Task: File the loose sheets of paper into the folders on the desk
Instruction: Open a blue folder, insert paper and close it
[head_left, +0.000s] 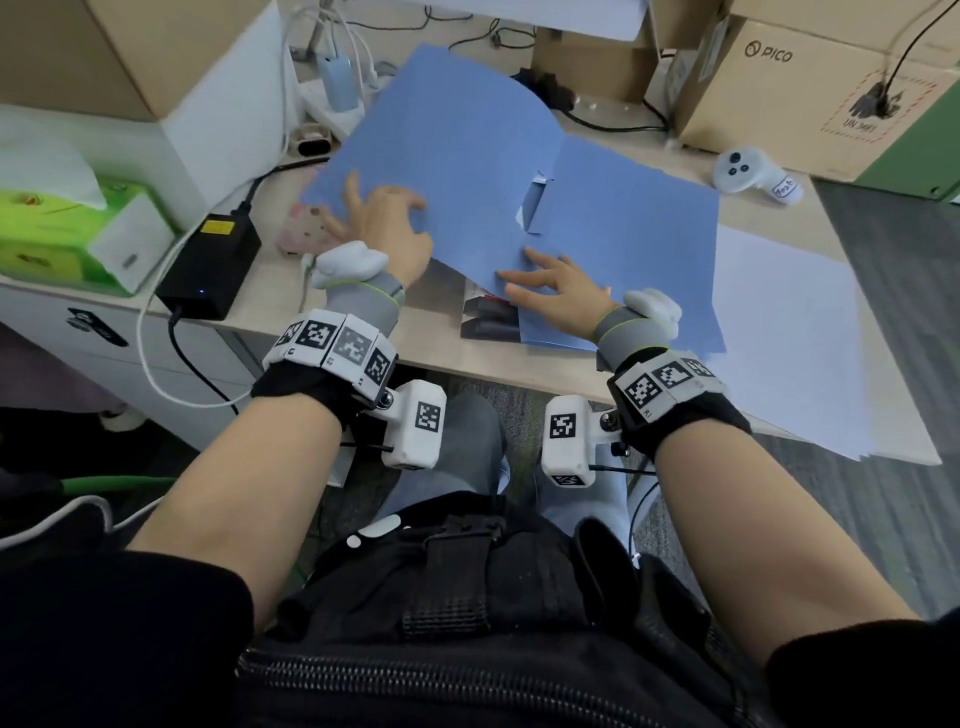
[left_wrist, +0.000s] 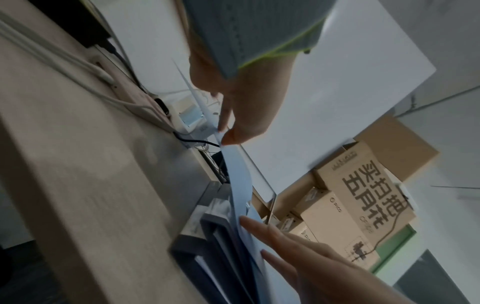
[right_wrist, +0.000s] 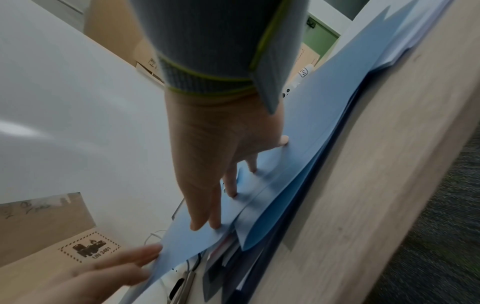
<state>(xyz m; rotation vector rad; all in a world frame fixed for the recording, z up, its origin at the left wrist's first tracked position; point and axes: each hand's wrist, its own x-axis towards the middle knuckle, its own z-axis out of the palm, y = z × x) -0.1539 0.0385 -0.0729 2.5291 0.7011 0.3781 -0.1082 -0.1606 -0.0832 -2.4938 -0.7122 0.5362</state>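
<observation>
A blue paper folder lies open on the desk, on top of darker folders. My left hand pinches the edge of its left cover and holds it raised and curved. The pinch of thumb and fingers shows in the left wrist view, on the blue cover. My right hand lies flat with straight fingers on the folder's right half, as the right wrist view confirms. Loose white sheets are stacked at the right, partly under the folder.
A black power adapter with cables and a green tissue box stand at the left. A white controller and cardboard boxes are at the back right. The desk's front edge runs just below my wrists.
</observation>
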